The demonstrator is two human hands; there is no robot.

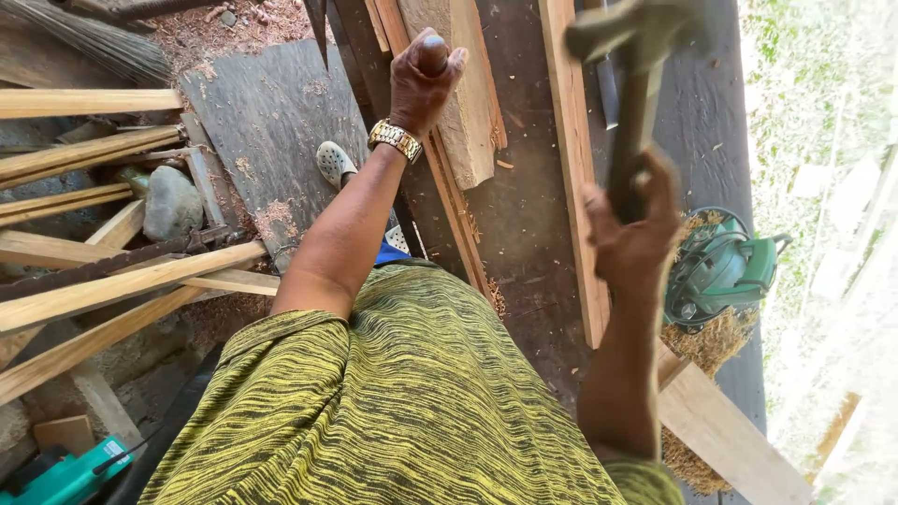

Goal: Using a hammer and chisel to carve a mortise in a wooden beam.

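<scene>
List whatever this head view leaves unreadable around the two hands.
- Hammer: its head is motion-blurred and partly cut by the top edge.
- Left hand: whatever its fingers pinch is hidden by the hand itself.
- Wooden block: its top runs past the frame edge.
- Right hand: the handle's lower end is hidden in the fist.

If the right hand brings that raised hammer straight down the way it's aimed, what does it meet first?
Probably the long pale plank on the dark workbench, just right of the wood block under the left hand. The right hand and hammer are motion-blurred, so depth is uncertain.
</scene>
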